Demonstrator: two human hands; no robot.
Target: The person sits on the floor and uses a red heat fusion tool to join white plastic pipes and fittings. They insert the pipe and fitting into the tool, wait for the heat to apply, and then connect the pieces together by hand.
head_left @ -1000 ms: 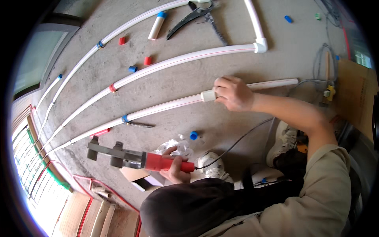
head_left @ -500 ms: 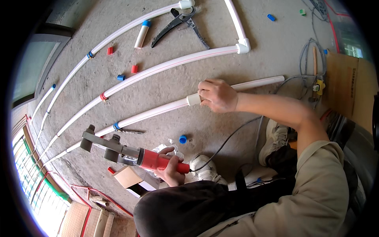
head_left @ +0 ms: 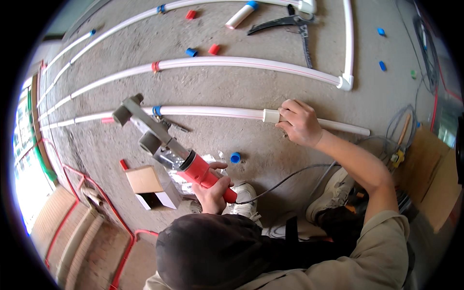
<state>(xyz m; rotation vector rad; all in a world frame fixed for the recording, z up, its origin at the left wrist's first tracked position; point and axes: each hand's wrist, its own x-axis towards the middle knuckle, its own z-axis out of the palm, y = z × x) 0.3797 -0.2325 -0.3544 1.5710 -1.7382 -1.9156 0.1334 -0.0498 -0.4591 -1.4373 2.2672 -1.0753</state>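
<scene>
My left hand (head_left: pixel 210 193) is closed around the red handle of a pipe welding tool (head_left: pixel 195 169), whose grey plate with two pairs of dark round heads tilts up toward the upper left. My right hand (head_left: pixel 302 121) pinches a white coupling (head_left: pixel 268 116), partly behind my fingers, at the junction of the long red-striped white pipe (head_left: pixel 217 111) and a shorter pipe piece (head_left: pixel 348 127). A blue clip (head_left: pixel 156 110) sits on the long pipe, with a metal tool (head_left: pixel 176 125) beside it. A loose blue cap (head_left: pixel 235 157) lies below the pipe.
Other white pipe runs (head_left: pixel 251 65), black cutters (head_left: pixel 278 23) and scattered red and blue fittings lie ahead. A small cardboard box (head_left: pixel 147 179) is beside my left shoe; coiled cables and cardboard (head_left: pixel 432 174) are at the right. Red conduit (head_left: pixel 128 246) runs along the lower left.
The welding tool has swung upward at its head end, now pointing more steeply to the upper left. My right hand stays on the coupling. The whole view has shifted and turned slightly.
</scene>
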